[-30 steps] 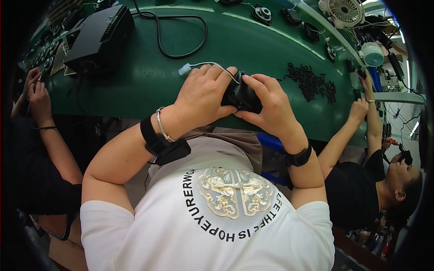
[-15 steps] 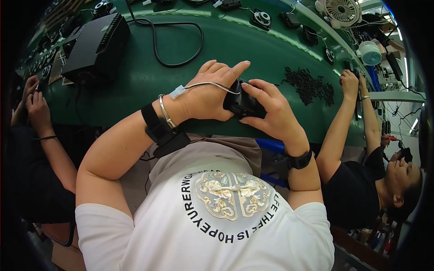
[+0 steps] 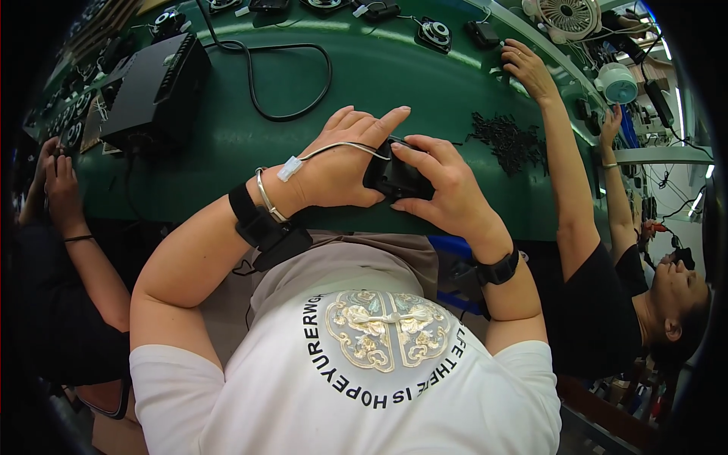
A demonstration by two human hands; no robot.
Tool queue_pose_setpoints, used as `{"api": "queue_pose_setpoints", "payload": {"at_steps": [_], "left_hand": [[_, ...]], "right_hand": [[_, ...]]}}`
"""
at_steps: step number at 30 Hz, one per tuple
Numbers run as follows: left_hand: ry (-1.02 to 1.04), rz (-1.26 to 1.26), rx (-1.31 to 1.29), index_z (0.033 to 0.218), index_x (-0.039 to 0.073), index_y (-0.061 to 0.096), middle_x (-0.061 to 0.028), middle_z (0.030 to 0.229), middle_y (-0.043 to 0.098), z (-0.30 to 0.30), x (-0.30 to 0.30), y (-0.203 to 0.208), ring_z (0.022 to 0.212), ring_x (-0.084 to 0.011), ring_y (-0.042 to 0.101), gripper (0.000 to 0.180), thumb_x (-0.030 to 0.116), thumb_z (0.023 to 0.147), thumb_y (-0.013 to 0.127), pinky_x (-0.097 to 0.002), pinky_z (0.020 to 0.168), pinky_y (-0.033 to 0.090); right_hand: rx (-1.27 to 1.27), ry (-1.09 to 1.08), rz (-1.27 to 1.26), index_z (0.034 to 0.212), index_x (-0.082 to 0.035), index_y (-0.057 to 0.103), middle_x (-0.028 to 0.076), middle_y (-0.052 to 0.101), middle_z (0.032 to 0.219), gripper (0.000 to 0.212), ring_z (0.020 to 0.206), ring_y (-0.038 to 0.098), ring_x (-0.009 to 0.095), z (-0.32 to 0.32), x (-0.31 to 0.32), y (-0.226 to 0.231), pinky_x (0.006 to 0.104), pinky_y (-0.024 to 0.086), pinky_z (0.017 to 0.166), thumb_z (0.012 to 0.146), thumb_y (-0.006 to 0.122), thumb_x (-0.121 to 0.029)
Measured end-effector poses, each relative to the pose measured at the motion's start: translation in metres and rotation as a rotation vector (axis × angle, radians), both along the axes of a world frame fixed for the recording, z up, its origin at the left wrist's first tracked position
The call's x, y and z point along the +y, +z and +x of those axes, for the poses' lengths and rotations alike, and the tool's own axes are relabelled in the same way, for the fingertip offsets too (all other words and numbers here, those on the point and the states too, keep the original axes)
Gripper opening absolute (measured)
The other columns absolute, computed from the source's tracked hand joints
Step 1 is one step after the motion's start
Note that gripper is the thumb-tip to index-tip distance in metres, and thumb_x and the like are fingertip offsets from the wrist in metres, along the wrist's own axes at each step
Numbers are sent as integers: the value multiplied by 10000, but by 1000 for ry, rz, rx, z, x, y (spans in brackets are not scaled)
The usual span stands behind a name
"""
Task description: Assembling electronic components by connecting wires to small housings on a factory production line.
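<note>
Black casing (image 3: 400, 179) is held between the two hands: it is pinched by the thumb and bent fingers of the right hand (image 3: 453, 179), while the left hand (image 3: 332, 173) is laid at its other side, fingers half spread — whether it grips cannot be told. It is apparently steadied from both sides, its cable (image 3: 349, 142) draped over the left knuckles, perhaps to be kept clear. Right of the fingers, small black pieces (image 3: 508, 141) are heaped on the green table (image 3: 387, 72); beyond them, a co-worker's hand (image 3: 529, 70) and a fan (image 3: 570, 17) are seen.
</note>
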State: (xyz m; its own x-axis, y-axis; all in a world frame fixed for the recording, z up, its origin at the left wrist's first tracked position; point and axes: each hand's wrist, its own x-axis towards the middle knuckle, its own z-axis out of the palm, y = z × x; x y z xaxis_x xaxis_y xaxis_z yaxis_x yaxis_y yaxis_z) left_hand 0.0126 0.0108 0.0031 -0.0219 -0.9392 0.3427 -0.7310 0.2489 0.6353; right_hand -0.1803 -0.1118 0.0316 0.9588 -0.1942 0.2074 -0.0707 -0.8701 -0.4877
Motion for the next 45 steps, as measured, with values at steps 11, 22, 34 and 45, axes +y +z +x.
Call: {"api": "queue_pose_setpoints", "payload": {"at_steps": [11,22,34,45], "left_hand": [[94,-17,282,1056,78,684,-106,1008,665,0,8,6,955,-277,615,271,191,821,758,-375,836,491],[237,108,625,930,34,703,-100,752,674,-17,7,5,638,-216,614,138,170,907,691,-285,615,493],[203,-117,86,1089,77,688,-172,988,663,-35,28,4,883,-297,637,290,237,850,723,-368,762,522],[291,1,-387,1236,116,651,-236,1135,634,-56,29,15,988,-357,615,584,262,693,810,-431,854,498]], "right_hand": [[-32,-23,-35,1278,-100,615,152,557,1294,732,1157,537,349,0,-1,-4,438,440,987,605,886,-196],[-134,-75,-50,1273,-111,623,155,564,1252,698,1131,543,351,-3,8,-19,447,435,970,638,865,-268],[-173,-209,-27,1324,-67,553,167,560,1186,767,1048,540,354,4,21,-27,433,481,883,650,855,-273],[-215,-88,271,1413,9,440,161,605,1210,754,1025,605,295,-35,12,-27,407,514,882,748,777,-99]]}}
